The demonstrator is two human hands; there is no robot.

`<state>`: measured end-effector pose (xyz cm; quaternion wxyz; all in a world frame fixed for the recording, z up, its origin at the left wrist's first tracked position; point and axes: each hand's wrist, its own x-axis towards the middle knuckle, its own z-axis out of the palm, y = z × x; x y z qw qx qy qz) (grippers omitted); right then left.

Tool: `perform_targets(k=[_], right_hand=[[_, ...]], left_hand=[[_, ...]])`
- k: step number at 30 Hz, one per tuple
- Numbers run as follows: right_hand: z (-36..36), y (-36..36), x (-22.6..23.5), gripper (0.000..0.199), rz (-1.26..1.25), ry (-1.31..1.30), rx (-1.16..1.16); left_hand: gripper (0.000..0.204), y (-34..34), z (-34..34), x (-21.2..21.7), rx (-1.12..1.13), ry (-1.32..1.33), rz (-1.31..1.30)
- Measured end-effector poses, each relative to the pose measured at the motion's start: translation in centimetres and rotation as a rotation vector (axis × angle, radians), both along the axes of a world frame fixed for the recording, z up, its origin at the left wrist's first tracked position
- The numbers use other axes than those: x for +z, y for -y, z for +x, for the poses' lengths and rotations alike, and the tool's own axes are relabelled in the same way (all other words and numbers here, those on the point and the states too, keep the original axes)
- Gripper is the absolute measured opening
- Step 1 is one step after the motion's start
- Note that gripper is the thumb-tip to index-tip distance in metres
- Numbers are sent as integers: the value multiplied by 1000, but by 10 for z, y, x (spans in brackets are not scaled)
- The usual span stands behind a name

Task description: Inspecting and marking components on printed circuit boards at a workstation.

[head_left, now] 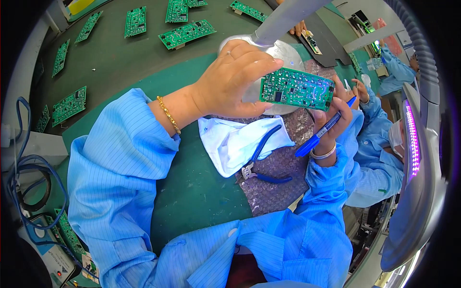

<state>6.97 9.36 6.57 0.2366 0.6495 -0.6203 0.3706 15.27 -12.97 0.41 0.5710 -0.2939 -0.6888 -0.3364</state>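
A green circuit board [298, 89] is held up between my two hands, its component side toward me. My left hand [234, 79] pinches its left end between thumb and fingers. At the right end, my right hand [332, 120] grips the board and also has a blue marker pen [326, 127] tucked between its fingers, slanting down to the left. Below the board lie a white cloth [230, 144] and blue-handled cutting pliers [259, 174]; the pliers rest partly on the cloth and partly on a sheet of bubble wrap [276, 192].
Several circuit boards [136, 22] lie on the dark surface beyond the green mat [185, 206]. A lamp arm [283, 21] and round base stand behind my hands; a lit lamp head [418, 182] hangs at right. Co-workers [379, 144] sit on the right. Blue cable [36, 168] coils at left.
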Motion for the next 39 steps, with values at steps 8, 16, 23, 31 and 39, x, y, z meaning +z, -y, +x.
perform_targets(k=[8, 16, 23, 31, 39], right_hand=[[-2, -1, 0, 39, 37, 36, -12], [-1, -1, 4, 38, -8, -122, -23], [-1, -1, 3, 38, -16, -71, 33], [2, -3, 1, 37, -41, -48, 19], [2, -8, -1, 41, -30, 5, 31]], left_hand=[[65, 1, 1, -1, -17, 15, 8], [70, 1, -2, 0, 56, -35, -36], [70, 1, -1, 0, 31, -1, 10], [67, 0, 1, 3, 5, 29, -31], [71, -1, -2, 1, 18, 14, -22]])
